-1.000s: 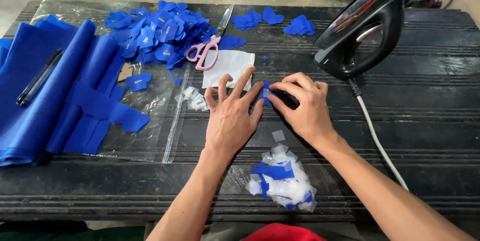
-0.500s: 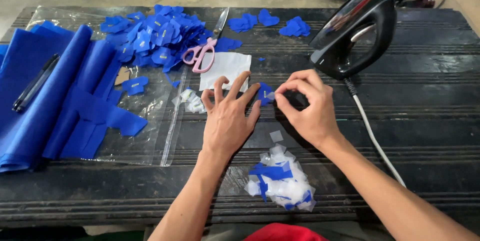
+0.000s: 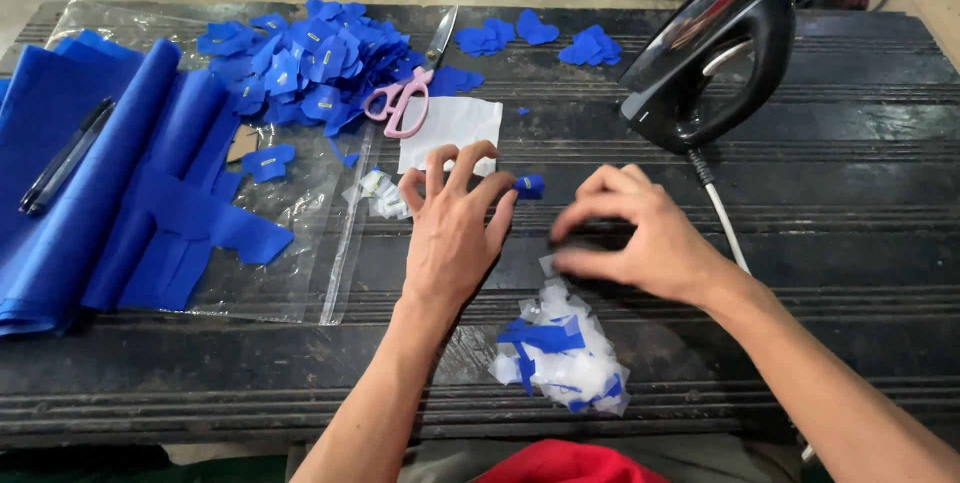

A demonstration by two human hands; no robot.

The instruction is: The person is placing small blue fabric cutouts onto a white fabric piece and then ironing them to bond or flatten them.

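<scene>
My left hand (image 3: 452, 233) lies palm down on the dark table with its fingers spread. Its index fingertip touches a small blue fabric piece (image 3: 529, 185). My right hand (image 3: 640, 241) hovers just to the right, blurred by motion, with thumb and fingers pinched together and pointing left. What it pinches is unclear. A tiny pale scrap (image 3: 547, 265) shows just under its thumb. Below both hands lies a heap of white and blue scraps (image 3: 560, 353).
A black iron (image 3: 715, 53) with a white cord (image 3: 722, 223) stands at the right. Pink-handled scissors (image 3: 402, 98), a white paper sheet (image 3: 452, 128), a pile of blue cut pieces (image 3: 300, 63), folded blue fabric (image 3: 110, 193) with a pen (image 3: 62, 158) and clear plastic (image 3: 300, 233) lie at the left.
My right hand has pulled back from the small blue piece, down and to the right. My left hand stays put, its fingertip still at the piece.
</scene>
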